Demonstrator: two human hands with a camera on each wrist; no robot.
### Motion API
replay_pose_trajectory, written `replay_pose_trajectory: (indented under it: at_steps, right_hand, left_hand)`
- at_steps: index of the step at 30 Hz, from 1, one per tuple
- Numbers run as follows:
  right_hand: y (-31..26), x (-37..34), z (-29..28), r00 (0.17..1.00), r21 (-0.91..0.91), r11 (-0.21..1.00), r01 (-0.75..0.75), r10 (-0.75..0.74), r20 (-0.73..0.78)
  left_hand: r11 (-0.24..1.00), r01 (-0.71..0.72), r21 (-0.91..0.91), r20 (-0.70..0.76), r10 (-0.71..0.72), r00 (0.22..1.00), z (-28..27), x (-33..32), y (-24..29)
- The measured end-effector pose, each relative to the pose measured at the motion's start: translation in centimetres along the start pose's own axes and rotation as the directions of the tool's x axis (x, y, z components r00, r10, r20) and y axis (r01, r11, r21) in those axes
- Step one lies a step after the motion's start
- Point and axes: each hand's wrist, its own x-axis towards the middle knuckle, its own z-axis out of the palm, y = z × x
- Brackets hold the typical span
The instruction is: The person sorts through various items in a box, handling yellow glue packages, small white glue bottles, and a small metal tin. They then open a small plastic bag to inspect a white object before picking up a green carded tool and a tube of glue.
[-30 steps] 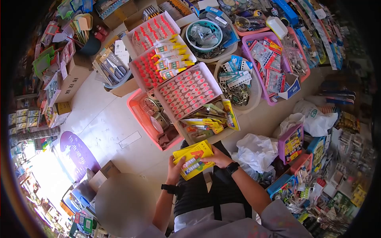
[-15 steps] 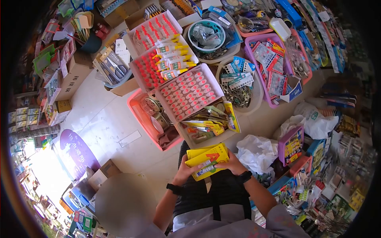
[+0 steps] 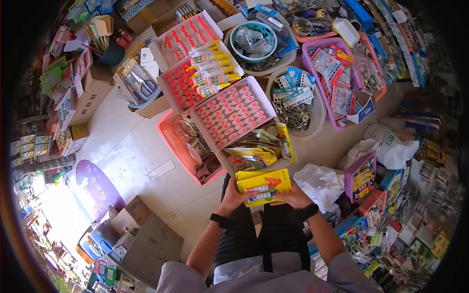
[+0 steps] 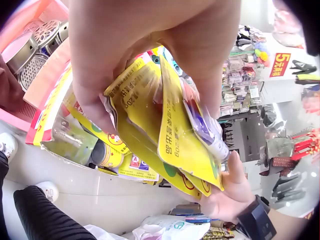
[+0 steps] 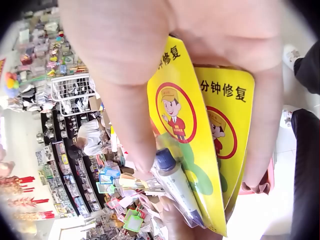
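Note:
In the head view a small stack of yellow blister cards (image 3: 266,179), each with small tubes under clear plastic, is held before the body. My left hand (image 3: 233,198) grips the stack's left side, and my right hand (image 3: 294,196) grips its right side. Seen from the left wrist, the cards (image 4: 172,120) fan apart at their lower edges, with left fingers and thumb around the top. A blue-capped tube (image 5: 175,185) shows on the front card in the right wrist view, where the right thumb and fingers straddle the cards.
Just beyond the hands stands an open carton (image 3: 239,168) with more yellow cards. Behind it are boxes of red-capped bottles (image 3: 232,115). An orange basket (image 3: 168,132) lies left of them, a purple basket (image 3: 312,83) at right. White plastic bags (image 3: 317,183) lie right of the legs.
Both hands have moved rightward with the yellow cards. The stack was tilted and now lies nearly level, its cards squared closer together. A grey surface now shows at lower left where a blur was.

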Motion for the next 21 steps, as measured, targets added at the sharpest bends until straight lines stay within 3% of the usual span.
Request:
replay_pose_trajectory:
  at_steps: [1,4,7,10,15,18,21]
  right_hand:
    - [0.0,0.0,-0.3,0.999,-0.059,0.997,0.054,-0.054,-0.003]
    - [0.3,0.4,-0.9,0.983,-0.192,0.965,0.177,-0.183,-0.014]
    - [0.5,0.8,-0.7,0.974,-0.194,0.959,0.207,-0.221,-0.053]
    - [0.5,1.2,-0.5,0.973,-0.134,0.969,0.206,-0.217,-0.075]
    - [0.2,1.4,-0.3,0.969,-0.129,0.964,0.231,-0.241,-0.061]
    - [-0.1,2.2,0.9,0.924,-0.196,0.913,0.359,-0.377,-0.064]
    - [0.2,3.4,0.6,0.940,-0.215,0.931,0.295,-0.324,-0.110]
  left_hand:
    - [1.000,-0.016,0.014,0.012,0.016,1.000,0.0,0.2,-0.2]
    - [0.946,-0.148,0.290,-0.016,0.160,0.987,-0.3,1.1,-1.5]
    - [0.998,-0.041,0.036,-0.049,0.043,0.998,0.6,1.2,0.2]
    - [0.993,-0.055,-0.108,0.042,0.060,0.997,0.6,1.7,1.1]
    - [0.994,-0.106,-0.005,0.047,0.106,0.993,0.3,2.0,1.2]
    - [0.991,-0.132,-0.021,-0.025,0.131,0.991,0.5,2.1,0.6]
    - [0.990,-0.133,-0.038,-0.090,0.129,0.988,0.7,2.2,-0.1]
